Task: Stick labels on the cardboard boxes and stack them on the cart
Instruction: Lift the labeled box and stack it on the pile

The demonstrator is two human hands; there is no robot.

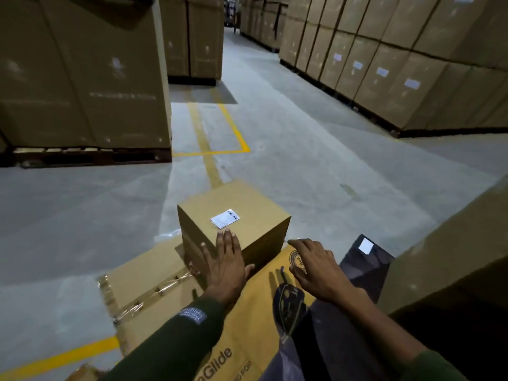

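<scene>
A small brown cardboard box (233, 213) stands on flattened cardboard (143, 273) on the floor, with a white printed label (225, 218) stuck on its top face. My left hand (224, 264) lies flat with straight fingers on the box's near top edge, just below the label. My right hand (316, 268) hovers to the right of the box over a printed flattened carton (247, 320), fingers relaxed and slightly bent, holding nothing. A dark sheet (368, 259) carrying one small white label (366, 246) lies at my right. No cart is in view.
Tall stacks of large cartons on pallets stand at the left (82, 78) and along the right (384, 64), with a grey concrete aisle (275, 119) marked by yellow lines between them. Another big carton (453, 257) rises close at my right.
</scene>
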